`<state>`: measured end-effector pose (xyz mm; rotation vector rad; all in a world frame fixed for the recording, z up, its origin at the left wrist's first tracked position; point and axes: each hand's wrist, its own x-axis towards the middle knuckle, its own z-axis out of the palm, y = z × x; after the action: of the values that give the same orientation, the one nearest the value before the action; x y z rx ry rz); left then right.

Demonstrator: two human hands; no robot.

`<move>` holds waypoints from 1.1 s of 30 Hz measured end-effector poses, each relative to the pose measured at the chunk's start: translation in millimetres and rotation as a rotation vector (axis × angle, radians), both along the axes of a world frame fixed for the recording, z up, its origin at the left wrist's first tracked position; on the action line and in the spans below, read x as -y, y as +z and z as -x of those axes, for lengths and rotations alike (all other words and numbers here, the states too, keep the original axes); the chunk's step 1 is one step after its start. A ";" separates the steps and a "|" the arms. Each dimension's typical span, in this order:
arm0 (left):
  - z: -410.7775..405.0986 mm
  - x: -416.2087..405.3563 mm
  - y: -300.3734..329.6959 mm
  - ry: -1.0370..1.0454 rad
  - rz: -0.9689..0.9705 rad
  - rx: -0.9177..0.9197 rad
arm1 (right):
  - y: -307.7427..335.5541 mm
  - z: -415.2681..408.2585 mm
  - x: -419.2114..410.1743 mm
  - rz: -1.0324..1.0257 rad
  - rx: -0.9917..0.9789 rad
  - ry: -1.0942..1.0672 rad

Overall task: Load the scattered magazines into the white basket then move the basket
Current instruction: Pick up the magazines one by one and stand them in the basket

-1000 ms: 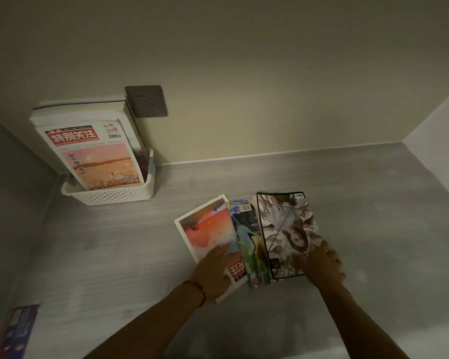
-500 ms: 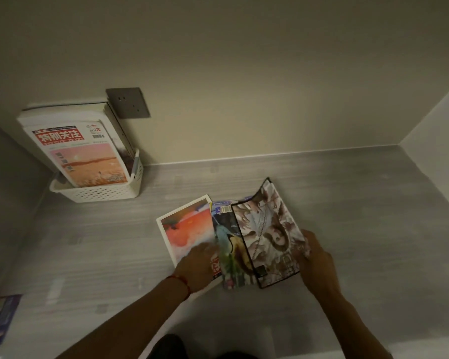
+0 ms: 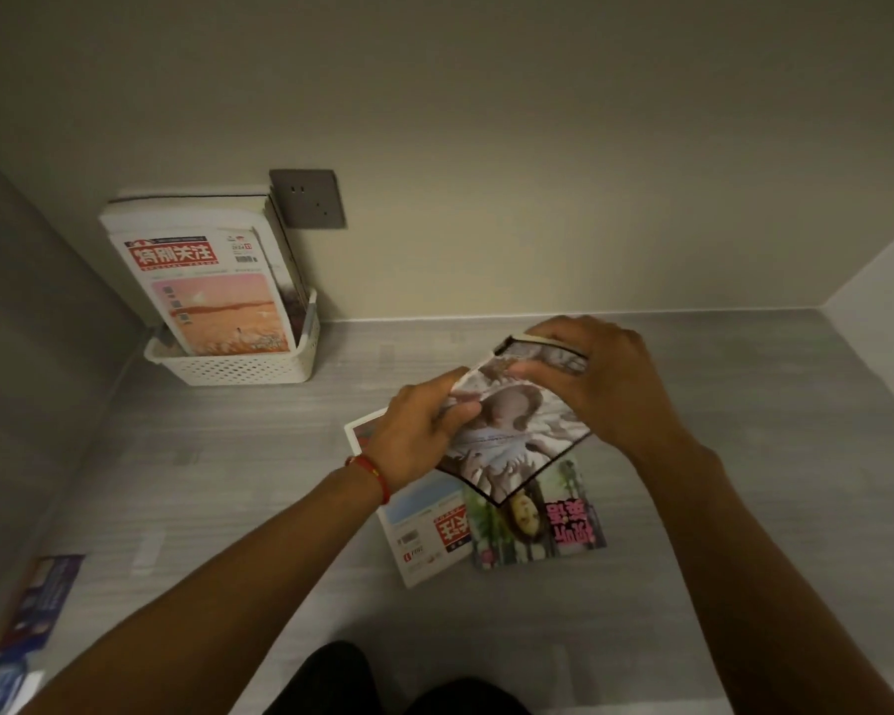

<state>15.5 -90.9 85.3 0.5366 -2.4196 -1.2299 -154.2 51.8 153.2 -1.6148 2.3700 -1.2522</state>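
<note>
We look down at a grey floor [image 3: 692, 456] with a wood-like grain, closed at the far side by a plain beige wall [image 3: 538, 147]. A dark wall socket [image 3: 306, 198] sits low on this wall, at the far left.

Just below the socket, in the far left corner, stands the white basket [image 3: 238, 366]. It already holds several magazines upright, and they lean back toward the wall. The front magazine [image 3: 212, 296] in it has a red title block and a pink and orange picture.

In the middle of the scene we hold one magazine with a black border [image 3: 517, 436] lifted above the floor and tilted. Our left hand [image 3: 419, 436] pinches its left edge between thumb and fingers. Our right hand [image 3: 605, 384] grips its far right corner, with the fingers curled over the top edge. A red string bracelet [image 3: 370, 469] is on the left wrist.

Under the lifted magazine, two more magazines lie flat on the floor, touching each other. The left one is a white magazine [image 3: 424, 534] with red characters, and it is partly hidden by our left hand. The right one is a magazine with pink characters [image 3: 543, 518] and a face on the cover, and it lies partly over the white one.

At the near left edge a blue booklet [image 3: 42, 601] lies on the floor, well apart from the others. At the near bottom a dark shape [image 3: 341, 678] shows between our arms, and we cannot tell what it is.
</note>
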 end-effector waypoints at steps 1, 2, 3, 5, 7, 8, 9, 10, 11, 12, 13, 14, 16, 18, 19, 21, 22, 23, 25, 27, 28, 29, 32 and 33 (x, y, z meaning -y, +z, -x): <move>-10.0 4.1 -1.8 0.059 -0.073 -0.047 | -1.1 -0.5 5.5 0.030 0.026 -0.028; -20.5 9.6 -2.7 0.132 -0.167 -0.101 | -4.5 -0.8 10.0 0.068 0.065 -0.072; -31.7 16.3 -2.6 0.212 -0.243 -0.150 | -10.4 -1.5 13.6 0.092 0.119 -0.130; -55.0 33.2 -0.5 0.375 -0.359 -0.181 | -27.2 -8.6 21.4 0.036 0.298 -0.225; -80.9 50.5 5.1 0.449 -0.478 -0.178 | -44.8 -26.0 33.0 -0.142 0.533 -0.161; -93.1 59.4 9.8 0.449 -0.515 -0.181 | -51.1 -38.2 41.0 -0.240 0.637 -0.061; -104.6 69.4 13.8 0.434 -0.516 -0.185 | -54.7 -52.2 50.7 -0.313 0.713 0.062; -115.8 80.8 17.5 0.411 -0.497 -0.188 | -57.1 -65.2 62.3 -0.344 0.741 0.182; -126.8 91.9 21.5 0.397 -0.467 -0.188 | -58.4 -75.8 75.7 -0.340 0.710 0.260; -136.5 103.8 25.2 0.394 -0.442 -0.185 | -57.7 -84.6 91.1 -0.317 0.631 0.283; -145.7 116.9 28.5 0.399 -0.418 -0.175 | -54.8 -92.7 107.6 -0.295 0.554 0.281; -153.9 130.9 31.2 0.413 -0.399 -0.174 | -50.0 -99.9 124.7 -0.278 0.498 0.268; -167.7 161.5 36.0 0.478 -0.327 -0.189 | -39.0 -110.2 159.1 -0.250 0.403 0.255; -179.9 196.6 39.7 0.585 -0.143 -0.140 | -28.8 -118.7 194.5 -0.222 0.248 0.228; -186.8 214.4 41.9 0.643 -0.019 -0.086 | -25.0 -122.8 212.0 -0.204 0.186 0.209; -201.2 245.2 47.0 0.738 0.172 0.027 | -20.3 -133.6 245.7 -0.161 0.151 0.164; -206.8 259.1 46.6 0.758 0.200 0.049 | -19.1 -139.9 261.3 -0.150 0.154 0.141; -211.3 271.0 44.7 0.761 0.192 0.048 | -19.7 -146.2 276.1 -0.154 0.159 0.122; -216.0 287.2 40.0 0.752 0.131 -0.020 | -24.1 -156.0 303.7 -0.185 0.165 0.083; -216.8 300.6 32.7 0.751 0.024 -0.089 | -31.8 -161.4 326.4 -0.204 0.200 0.033; -216.7 306.6 28.5 0.760 -0.010 -0.101 | -36.8 -162.7 335.9 -0.212 0.228 0.012; -216.4 312.5 24.0 0.763 -0.039 -0.102 | -42.3 -163.2 344.7 -0.227 0.245 -0.004; -212.9 325.9 11.6 0.720 -0.200 -0.132 | -58.3 -164.3 364.2 -0.305 0.244 -0.025; -211.2 329.3 7.6 0.701 -0.245 -0.135 | -63.9 -163.9 368.7 -0.323 0.250 -0.040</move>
<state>226.7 -420.3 92.9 1.1997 -1.7273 -1.1819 9.7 -316.8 89.3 -1.2454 2.3098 -0.9481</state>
